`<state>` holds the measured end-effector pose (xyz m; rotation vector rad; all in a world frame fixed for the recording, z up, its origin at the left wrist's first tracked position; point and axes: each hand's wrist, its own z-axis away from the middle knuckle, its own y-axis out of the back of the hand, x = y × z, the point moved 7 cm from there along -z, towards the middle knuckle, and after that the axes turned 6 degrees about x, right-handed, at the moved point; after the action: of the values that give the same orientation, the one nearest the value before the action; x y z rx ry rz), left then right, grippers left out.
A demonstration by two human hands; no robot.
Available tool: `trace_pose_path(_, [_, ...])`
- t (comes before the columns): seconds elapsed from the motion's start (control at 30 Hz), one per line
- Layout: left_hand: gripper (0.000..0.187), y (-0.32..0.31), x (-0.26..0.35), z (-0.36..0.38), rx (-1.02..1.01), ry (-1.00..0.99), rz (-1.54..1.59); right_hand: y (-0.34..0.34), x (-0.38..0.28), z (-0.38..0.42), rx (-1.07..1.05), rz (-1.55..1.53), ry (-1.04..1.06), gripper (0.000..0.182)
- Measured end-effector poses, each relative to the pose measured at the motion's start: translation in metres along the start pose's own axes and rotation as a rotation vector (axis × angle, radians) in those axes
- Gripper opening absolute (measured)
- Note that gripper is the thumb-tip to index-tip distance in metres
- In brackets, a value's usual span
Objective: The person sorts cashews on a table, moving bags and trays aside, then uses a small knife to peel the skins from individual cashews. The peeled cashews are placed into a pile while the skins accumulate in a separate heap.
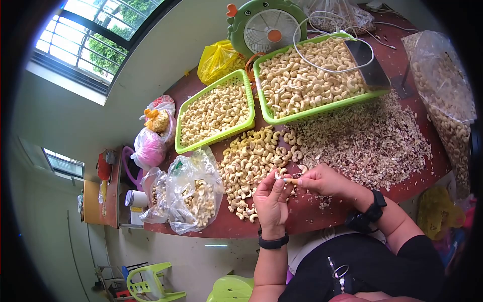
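Between the thumb and fingers of my left hand (271, 201) is a cashew nut (277, 175), held up over the table's front part. My right hand (322, 181) grips a small knife (290, 180) with a light brown handle, its tip pointing left and meeting the nut; the blade is too small to make out well. Just beyond my left hand spreads a loose pile of cashews (246, 166) on the dark red table (236, 229). Past my right hand lies a wide heap of flaky cashew skins (372, 146).
Two green baskets of cashews, a smaller one (182, 121) and a larger one (266, 117), stand behind the pile. A phone (366, 60) with a white cable lies on the larger basket. Around them are a green fan (234, 35), a bag of cashews (196, 194) and a tall sack (445, 85).
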<state>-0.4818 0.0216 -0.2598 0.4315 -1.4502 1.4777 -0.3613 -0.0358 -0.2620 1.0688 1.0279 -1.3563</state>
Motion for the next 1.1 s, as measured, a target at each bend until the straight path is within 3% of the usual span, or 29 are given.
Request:
trace_pose_path(0.17, [0.025, -0.002, -0.001, 0.001, 0.016, -0.005, -0.010, 0.001, 0.007, -0.001, 0.017, -0.035, 0.003, 0.037])
trace_pose_path(0.63, [0.024, -0.002, -0.010, -0.001, 0.048, 0.033, 0.037, 0.007, 0.008, 0.002, 0.068, 0.010, 0.031, 0.035])
trace_pose_path(0.8, [0.028, -0.011, -0.010, 0.000, -0.054, 0.144, 0.070, 0.010, 0.002, 0.008, 0.015, -0.015, 0.038, 0.036])
trace_pose_path(1.1, [0.031, -0.020, -0.010, 0.002, -0.178, 0.153, 0.074, 0.014, 0.005, 0.015, 0.008, -0.080, 0.000, 0.035])
